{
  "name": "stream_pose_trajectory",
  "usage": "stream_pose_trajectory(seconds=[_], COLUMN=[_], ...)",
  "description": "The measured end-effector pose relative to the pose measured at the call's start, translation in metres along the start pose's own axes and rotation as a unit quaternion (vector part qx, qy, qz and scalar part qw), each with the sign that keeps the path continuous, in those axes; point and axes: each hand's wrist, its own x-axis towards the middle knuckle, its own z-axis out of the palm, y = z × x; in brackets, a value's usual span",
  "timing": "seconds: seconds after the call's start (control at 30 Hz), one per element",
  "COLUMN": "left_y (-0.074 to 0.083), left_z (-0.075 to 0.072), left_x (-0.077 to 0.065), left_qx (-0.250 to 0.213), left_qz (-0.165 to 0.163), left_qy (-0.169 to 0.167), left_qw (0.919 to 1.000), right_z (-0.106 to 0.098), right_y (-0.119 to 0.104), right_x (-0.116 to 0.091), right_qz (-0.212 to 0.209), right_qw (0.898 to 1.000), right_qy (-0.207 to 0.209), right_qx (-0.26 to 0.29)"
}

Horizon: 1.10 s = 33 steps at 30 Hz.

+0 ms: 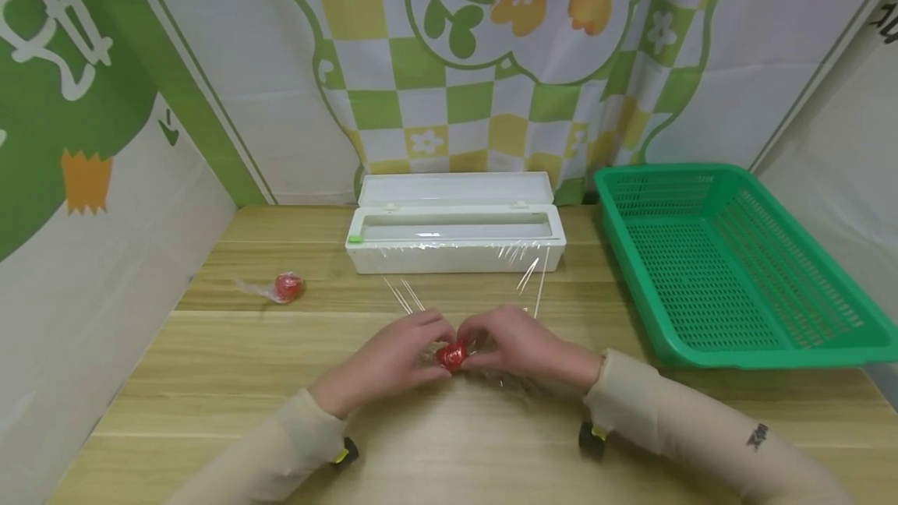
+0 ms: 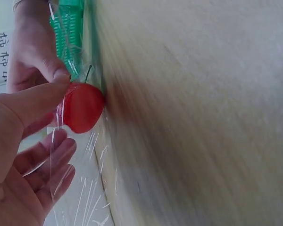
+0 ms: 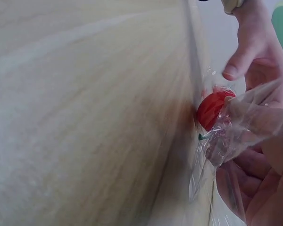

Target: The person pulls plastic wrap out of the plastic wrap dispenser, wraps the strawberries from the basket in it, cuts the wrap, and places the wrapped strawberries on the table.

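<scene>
A small red fruit (image 1: 451, 355) with a thin green stem, perhaps a toy, is held low over the table between both hands. Clear plastic wrap (image 3: 226, 141) lies loosely bunched about it. My left hand (image 1: 396, 353) curls round the fruit from the left, thumb near it and several fingers behind the film. From the other side my right hand (image 1: 519, 345) grips the fruit through the wrap, thumb against it. Film stretches back from the hands to a white dispenser box (image 1: 421, 259) with its lid up. Fingers and film partly hide the fruit.
On the table's left lies another red fruit (image 1: 288, 287) in clear wrap with a twisted tail. To the right stands a green plastic basket (image 1: 779, 357). Printed curtains (image 1: 477, 104) hang behind the wooden table (image 1: 210, 404). A green slider (image 1: 355, 239) sits on the box's edge.
</scene>
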Motion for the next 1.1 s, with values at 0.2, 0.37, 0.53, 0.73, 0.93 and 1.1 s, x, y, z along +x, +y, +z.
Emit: stream_pose_trajectory(seconds=[0.2, 0.37, 0.53, 0.73, 0.93, 1.1], left_y=[-0.001, -0.002, -0.004, -0.011, -0.016, -0.019], left_z=[0.005, 0.006, 0.006, 0.004, 0.002, 0.003], left_x=[0.004, 0.007, 0.009, 0.012, 0.015, 0.018], left_qx=[0.0, -0.001, -0.014, -0.045, -0.076, -0.081], left_qz=[0.011, -0.002, -0.01, -0.019, -0.031, -0.046], left_qy=[0.002, 0.003, 0.0, -0.009, -0.014, -0.019], left_qw=[0.9999, 1.0, 0.9999, 0.9988, 0.9965, 0.9955], right_z=[-0.003, -0.01, -0.018, -0.019, -0.008, -0.004], right_y=[0.004, 0.004, -0.001, -0.01, -0.009, -0.006], right_x=[0.002, 0.001, -0.002, -0.001, 0.001, 0.005], right_qz=[0.011, 0.01, 0.023, -0.019, -0.046, -0.028], right_qw=[0.999, 0.999, 0.999, 0.998, 0.993, 0.995], right_qy=[-0.024, -0.045, -0.035, 0.026, 0.054, 0.055], right_qx=[0.018, 0.011, -0.018, -0.062, -0.096, -0.082])
